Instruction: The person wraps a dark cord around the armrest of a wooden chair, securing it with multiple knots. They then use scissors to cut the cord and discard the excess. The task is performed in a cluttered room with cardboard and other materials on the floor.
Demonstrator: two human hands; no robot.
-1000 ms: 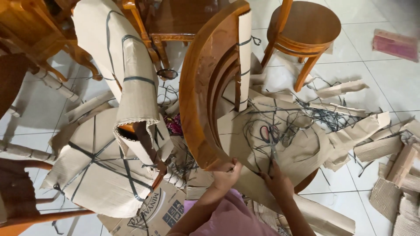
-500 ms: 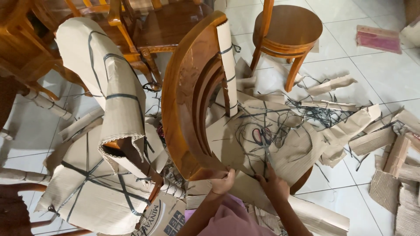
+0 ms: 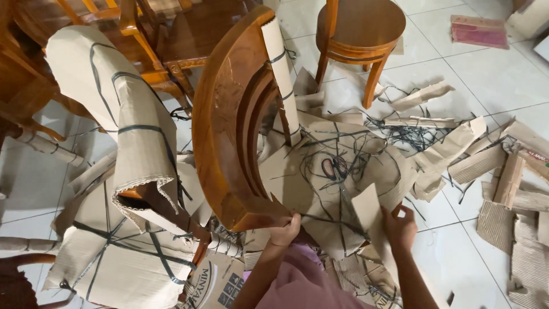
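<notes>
While I look down over my purple shirt (image 3: 297,286), my left hand (image 3: 284,231) comes up from below with the forearm angled toward the curved wooden chair back (image 3: 231,123), fingers curled and closed on the cardboard wrapping (image 3: 326,189) right at the lower end of that chair back. The thumb lies against the wood's bottom edge. My right hand (image 3: 400,228) sits to the right of the chair back, wrist bent, fingers pinched shut on a loose flap of the same cardboard, which stands up just beside my palm. The cardboard spreads out from the chair back's inner curve, crossed by black strapping (image 3: 337,171), and a pair of red-handled scissors (image 3: 333,167) lies on it, further from me than my right hand. One chair post (image 3: 281,74) at the top of the chair back is wrapped in cardboard. Left of the chair back stands another wrapped chair (image 3: 123,126). Beyond it, a round wooden stool (image 3: 360,28) stands on the tile floor (image 3: 457,86).
</notes>
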